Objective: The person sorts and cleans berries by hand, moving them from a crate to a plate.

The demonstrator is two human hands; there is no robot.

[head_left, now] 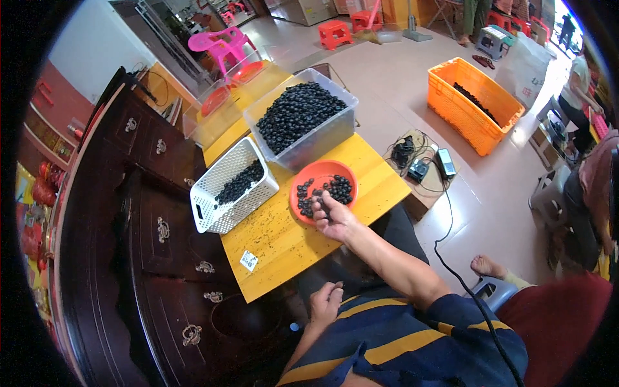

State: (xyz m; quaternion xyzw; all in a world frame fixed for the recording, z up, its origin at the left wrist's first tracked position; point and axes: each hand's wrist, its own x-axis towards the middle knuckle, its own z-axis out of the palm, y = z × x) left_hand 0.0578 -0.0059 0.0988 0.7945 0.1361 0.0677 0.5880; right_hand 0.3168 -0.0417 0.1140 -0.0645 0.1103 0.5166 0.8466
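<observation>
My right hand (332, 217) is palm up over the near side of a round orange-red bowl (351, 169), its fingers curled round a few small black round pieces. More of these black pieces (340, 188) lie in the bowl. My left hand (327, 302) rests low, in front of my striped shirt and below the table edge. Its fingers are bent and closed; a small dark bit seems to show at the tips, too small to name. Left of the bowl stands a white perforated basket (225, 219) with black pieces in it. Behind it, a clear plastic bin (329, 138) is heaped with them.
Dark crumbs and a small white printed card (249, 260) are on the yellow table (277, 280). A dark wooden cabinet (174, 258) borders it on the left. To the right are a low stand with chargers (419, 171), a black cable, and an orange crate (477, 122). Other people sit at far right.
</observation>
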